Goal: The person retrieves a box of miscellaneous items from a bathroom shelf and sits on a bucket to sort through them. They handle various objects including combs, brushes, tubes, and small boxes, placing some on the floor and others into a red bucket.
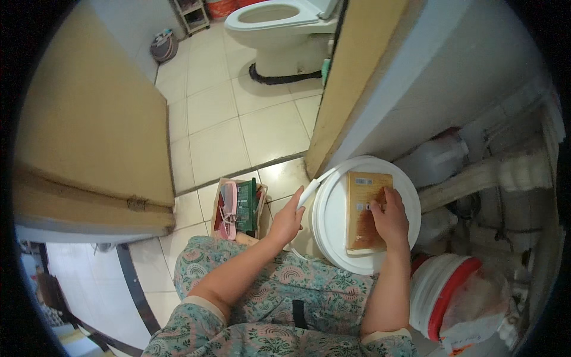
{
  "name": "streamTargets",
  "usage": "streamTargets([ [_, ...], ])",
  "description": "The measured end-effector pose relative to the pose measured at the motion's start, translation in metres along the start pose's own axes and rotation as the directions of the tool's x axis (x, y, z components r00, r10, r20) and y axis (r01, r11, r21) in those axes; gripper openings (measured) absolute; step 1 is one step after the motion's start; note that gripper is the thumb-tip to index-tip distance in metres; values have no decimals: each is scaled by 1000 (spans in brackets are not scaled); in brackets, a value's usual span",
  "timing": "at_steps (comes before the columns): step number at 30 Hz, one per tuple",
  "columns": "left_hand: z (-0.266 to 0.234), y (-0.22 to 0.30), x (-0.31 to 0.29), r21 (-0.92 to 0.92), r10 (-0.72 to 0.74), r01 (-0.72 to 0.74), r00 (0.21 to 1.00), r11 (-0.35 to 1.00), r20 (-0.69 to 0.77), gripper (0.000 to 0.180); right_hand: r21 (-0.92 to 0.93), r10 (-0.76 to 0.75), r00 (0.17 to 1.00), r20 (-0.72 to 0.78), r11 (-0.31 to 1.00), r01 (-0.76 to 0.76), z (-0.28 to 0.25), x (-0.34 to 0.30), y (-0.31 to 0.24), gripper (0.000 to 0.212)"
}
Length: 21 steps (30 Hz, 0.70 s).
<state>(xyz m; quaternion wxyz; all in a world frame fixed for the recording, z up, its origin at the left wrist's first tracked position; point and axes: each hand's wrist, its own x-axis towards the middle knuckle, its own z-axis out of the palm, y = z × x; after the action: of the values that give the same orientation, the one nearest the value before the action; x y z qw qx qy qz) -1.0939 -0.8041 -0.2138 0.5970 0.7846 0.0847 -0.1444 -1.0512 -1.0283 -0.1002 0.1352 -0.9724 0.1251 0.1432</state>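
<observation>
Gold card makes up the box (363, 220) lying flat on the white lid (334, 217) of a bucket (317, 237), right before the seated person's knees. On that box rests the right hand (392, 223), thumb and fingers spread apart over its face, pinching nothing that I can see. The left hand (287, 223) has its fingers curled round the white handle (309, 193) at the bucket's near left side; how tightly, I can't tell. Left of it, on the tiles, a small box of odds and ends holds a green packet (246, 205) and a pink thing. Over to the right sits a tub with a red band (455, 297), and behind it, in poor light, what look like clear bottles. Beyond the doorway stands a white toilet (267, 50).
</observation>
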Motion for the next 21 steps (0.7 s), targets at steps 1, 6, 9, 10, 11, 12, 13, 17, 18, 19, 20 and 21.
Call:
streamTargets([
  [1,1,-1,2,-12,-15,15,1000,1000,1,52,-6,1,1000,8,1000,-1,-1,1,-3,57],
  [6,4,-14,12,12,32,-32,998,999,-53,54,81,-55,997,55,995,50,3,9,2,59],
  [9,-3,-27,19,68,71,-64,993,996,-91,55,119,-58,997,51,992,51,6,12,5,62],
  [10,-8,-25,18,238,154,-116,977,964,-147,60,133,-52,998,43,990,46,5,13,4,63],
  [11,-10,-22,14,418,399,-274,883,866,-247,64,115,-30,998,53,993,24,2,14,-1,64],
  [12,-16,-4,6,542,478,-288,842,789,-249,64,96,-9,998,69,995,2,0,15,-6,66],
  [13,-22,18,-5,656,557,-291,795,696,-239,65,77,13,996,83,997,-19,-3,14,-5,68],
  [17,-10,53,-35,844,608,-431,776,318,168,58,94,-30,999,15,995,29,17,22,14,72],
  [18,1,46,-35,769,625,-539,742,343,242,53,103,-39,999,8,994,38,19,23,13,73],
  [19,12,54,-43,708,581,-573,764,413,280,54,108,-48,999,0,993,48,18,22,13,74],
  [20,27,51,-48,681,541,-546,801,488,256,56,114,-38,999,-2,993,38,17,18,12,74],
  [21,38,49,-51,652,498,-514,836,558,233,57,120,-29,1000,-6,992,30,14,14,9,73],
])
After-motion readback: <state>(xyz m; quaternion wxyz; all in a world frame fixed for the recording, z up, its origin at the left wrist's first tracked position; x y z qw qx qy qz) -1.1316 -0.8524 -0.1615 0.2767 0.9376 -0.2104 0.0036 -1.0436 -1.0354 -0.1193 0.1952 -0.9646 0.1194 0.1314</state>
